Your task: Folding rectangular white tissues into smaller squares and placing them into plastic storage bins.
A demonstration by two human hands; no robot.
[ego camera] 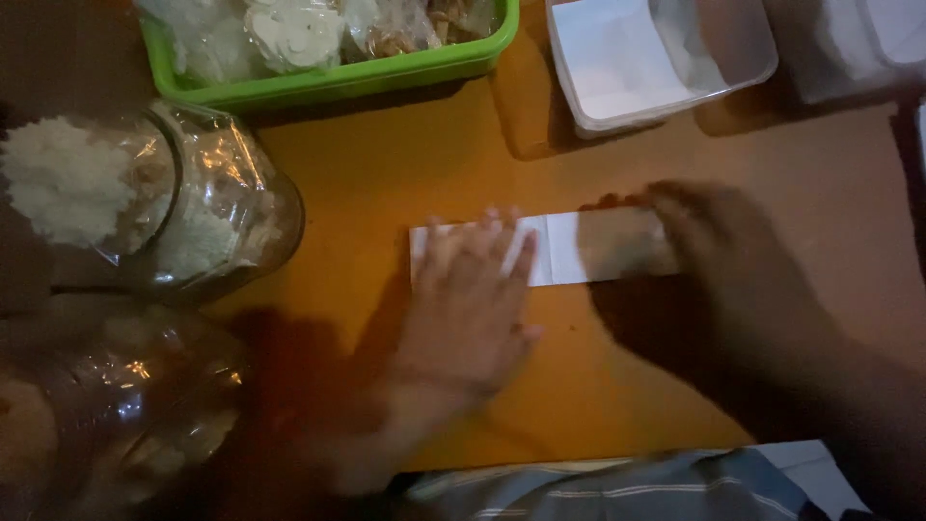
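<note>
Mid-frame, both hands lie flat with fingers spread (left hand [471,294], right hand [719,260]) on a folded white paper [558,249] on the orange surface [405,174].

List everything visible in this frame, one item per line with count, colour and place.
paper strip: one, white, flat on the table centre, under both hands
table: one, orange-brown, fills the frame
basket: one, green, top edge left of centre, holding clear bags of pale food
clear jars: two, at the left edge; the upper one lies tilted and holds white flakes, the lower one is blurred
white containers: at least two, open, top right; the second is cut off by the frame
striped cloth: one, grey-blue, bottom edge
left hand: one, palm down on the strip's left end
right hand: one, in shadow, on the strip's right end
</note>
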